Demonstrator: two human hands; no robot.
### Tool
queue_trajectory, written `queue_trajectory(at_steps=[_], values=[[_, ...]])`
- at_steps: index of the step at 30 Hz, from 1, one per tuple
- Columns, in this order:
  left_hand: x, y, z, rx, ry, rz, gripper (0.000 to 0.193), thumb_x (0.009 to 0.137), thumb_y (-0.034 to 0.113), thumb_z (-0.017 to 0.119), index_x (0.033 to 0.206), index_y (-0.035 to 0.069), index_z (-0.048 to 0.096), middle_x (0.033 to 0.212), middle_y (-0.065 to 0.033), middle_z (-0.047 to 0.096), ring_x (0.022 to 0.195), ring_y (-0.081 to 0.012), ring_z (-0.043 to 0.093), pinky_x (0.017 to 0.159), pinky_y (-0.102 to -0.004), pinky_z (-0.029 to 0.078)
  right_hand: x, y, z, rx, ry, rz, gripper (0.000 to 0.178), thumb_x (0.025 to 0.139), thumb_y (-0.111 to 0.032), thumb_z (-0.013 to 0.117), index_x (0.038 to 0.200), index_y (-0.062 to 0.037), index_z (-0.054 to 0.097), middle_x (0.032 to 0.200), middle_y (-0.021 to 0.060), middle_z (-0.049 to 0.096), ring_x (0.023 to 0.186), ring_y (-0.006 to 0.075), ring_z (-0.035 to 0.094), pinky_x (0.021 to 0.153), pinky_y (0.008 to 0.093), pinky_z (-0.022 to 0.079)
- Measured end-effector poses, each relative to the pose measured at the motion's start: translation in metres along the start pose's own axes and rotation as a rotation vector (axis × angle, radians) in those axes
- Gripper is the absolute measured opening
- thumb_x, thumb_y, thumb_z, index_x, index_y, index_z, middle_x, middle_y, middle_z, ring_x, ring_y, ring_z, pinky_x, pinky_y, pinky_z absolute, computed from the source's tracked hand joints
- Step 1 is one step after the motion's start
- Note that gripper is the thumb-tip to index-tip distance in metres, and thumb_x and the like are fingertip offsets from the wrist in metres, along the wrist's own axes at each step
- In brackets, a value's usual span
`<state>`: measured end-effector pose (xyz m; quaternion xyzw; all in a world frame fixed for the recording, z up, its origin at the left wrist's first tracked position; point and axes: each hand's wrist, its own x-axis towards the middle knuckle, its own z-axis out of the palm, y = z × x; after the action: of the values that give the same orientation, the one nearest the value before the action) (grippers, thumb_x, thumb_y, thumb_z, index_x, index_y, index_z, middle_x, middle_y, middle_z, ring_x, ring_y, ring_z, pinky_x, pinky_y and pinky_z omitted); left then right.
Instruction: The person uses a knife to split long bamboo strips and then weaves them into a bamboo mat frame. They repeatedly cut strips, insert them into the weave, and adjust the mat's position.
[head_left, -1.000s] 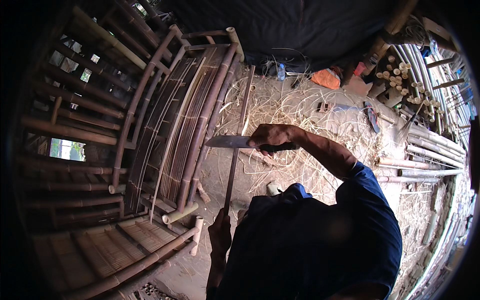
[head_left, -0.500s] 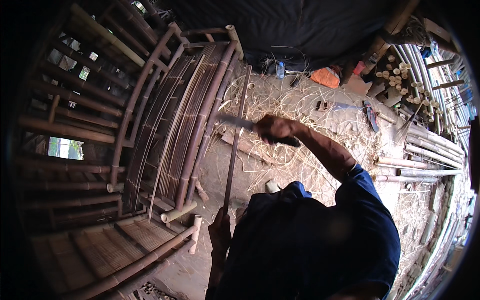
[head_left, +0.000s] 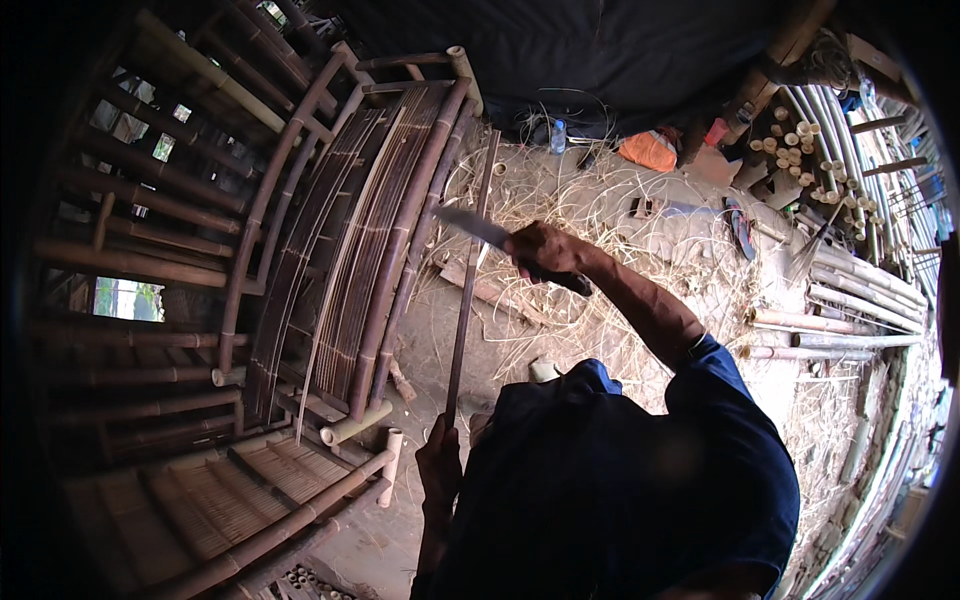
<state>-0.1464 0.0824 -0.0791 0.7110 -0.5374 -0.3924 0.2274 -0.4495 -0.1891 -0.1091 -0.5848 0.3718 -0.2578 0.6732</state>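
My right hand [head_left: 545,252] grips the dark handle of a large knife [head_left: 472,224], its broad blade pointing to the left. The blade crosses over a long, dark bamboo strip [head_left: 464,340]; whether they touch I cannot tell. Low in the view, my left hand [head_left: 438,460] is closed round the near end of that strip, which runs away from me to the far end of the bench. To the left of the strip stands a bamboo bench [head_left: 372,300] with a slatted seat.
Pale shavings [head_left: 600,230] cover the floor. Farther off are a plastic bottle [head_left: 558,137], an orange cloth [head_left: 648,150], a saw [head_left: 690,210] and a sandal [head_left: 739,229]. Bamboo poles [head_left: 860,342] lie at the right. Another bamboo seat [head_left: 230,490] stands at lower left.
The knife has tilted, its tip now pointing more up and left, and my right hand has shifted slightly upward. My left hand keeps its hold on the bamboo strip.
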Motion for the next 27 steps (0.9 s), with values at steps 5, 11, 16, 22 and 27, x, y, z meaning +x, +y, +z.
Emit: queue_trajectory(at_steps=[5,11,16,22,27], values=[[-0.002,-0.005,0.001,-0.017,-0.006,0.020,0.024,0.100,0.023,0.049,0.116,0.007,0.059,0.063,-0.0132,0.049,0.054,-0.0169,0.046,0.049,-0.0349,0.038,-0.002,-0.002,-0.004,0.092,0.006,0.076,0.044,0.098,-0.043,0.054,0.084,-0.0019,0.059,0.063,0.0044,0.060,0.053,0.0126,0.059,0.048,0.0275,0.048],[-0.006,0.002,0.001,0.009,0.014,0.043,0.024,0.100,0.025,0.048,0.113,0.007,0.059,0.061,-0.0129,0.048,0.053,-0.0167,0.045,0.049,-0.0352,0.038,0.001,0.000,-0.004,0.006,-0.085,0.037,0.041,0.100,-0.038,0.053,0.081,-0.0016,0.058,0.063,0.0049,0.061,0.050,0.0130,0.058,0.045,0.0265,0.046],[0.001,-0.004,0.005,0.028,-0.014,-0.002,0.028,0.100,0.027,0.048,0.116,0.007,0.059,0.061,-0.0114,0.048,0.053,-0.0156,0.044,0.049,-0.0350,0.037,0.002,0.012,0.006,-0.041,-0.220,0.017,0.041,0.099,-0.038,0.053,0.085,-0.0001,0.061,0.064,0.0063,0.062,0.052,0.0131,0.059,0.047,0.0281,0.047],[-0.001,-0.005,0.007,-0.063,-0.012,0.004,0.027,0.100,0.024,0.048,0.116,0.005,0.059,0.063,-0.0106,0.052,0.056,-0.0162,0.044,0.051,-0.0347,0.039,0.002,0.016,0.004,0.072,0.009,0.082,0.040,0.099,-0.035,0.053,0.083,0.0008,0.060,0.064,0.0062,0.061,0.056,0.0140,0.061,0.050,0.0286,0.050],[0.007,-0.013,0.012,-0.037,-0.002,-0.018,0.024,0.100,0.021,0.049,0.116,0.006,0.059,0.073,-0.0192,0.058,0.060,-0.0269,0.049,0.056,-0.0377,0.043,-0.034,-0.008,0.049,-0.016,-0.457,0.164,0.041,0.096,-0.036,0.061,0.087,0.0042,0.065,0.068,0.0062,0.064,0.061,0.0155,0.063,0.053,0.0299,0.053]])
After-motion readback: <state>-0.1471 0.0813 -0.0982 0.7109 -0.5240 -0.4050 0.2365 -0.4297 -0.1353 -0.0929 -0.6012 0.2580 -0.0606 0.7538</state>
